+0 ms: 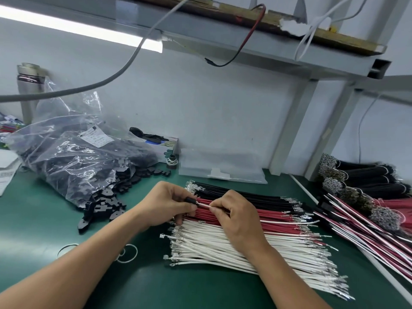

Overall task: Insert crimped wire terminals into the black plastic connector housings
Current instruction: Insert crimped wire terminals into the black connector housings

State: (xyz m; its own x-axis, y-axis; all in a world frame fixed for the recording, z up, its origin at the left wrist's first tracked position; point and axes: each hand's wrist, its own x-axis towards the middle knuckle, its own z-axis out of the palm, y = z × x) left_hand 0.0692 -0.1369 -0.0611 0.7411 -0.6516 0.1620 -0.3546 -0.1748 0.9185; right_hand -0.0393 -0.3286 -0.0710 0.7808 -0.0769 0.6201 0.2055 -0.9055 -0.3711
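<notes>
Left hand (169,201) is pinching one black connector housing (191,200) while the right hand (236,216) is pinching a single white wire (204,204), feeding its terminal into the housing just above the red wire stack (267,219). Looks like loads left: three loose stacks (black (245,197), red, white (245,250)), far too many to count, plus a bag of housings (73,157). Finished assemblies (356,224) are piling up on the right.

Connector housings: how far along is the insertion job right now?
Done: finished harnesses piled at right. In hand: left hand holds a black housing; right hand pinches a white wire at its opening. Left: stacks of black, red and white wires, plus the bag of housings.
</notes>
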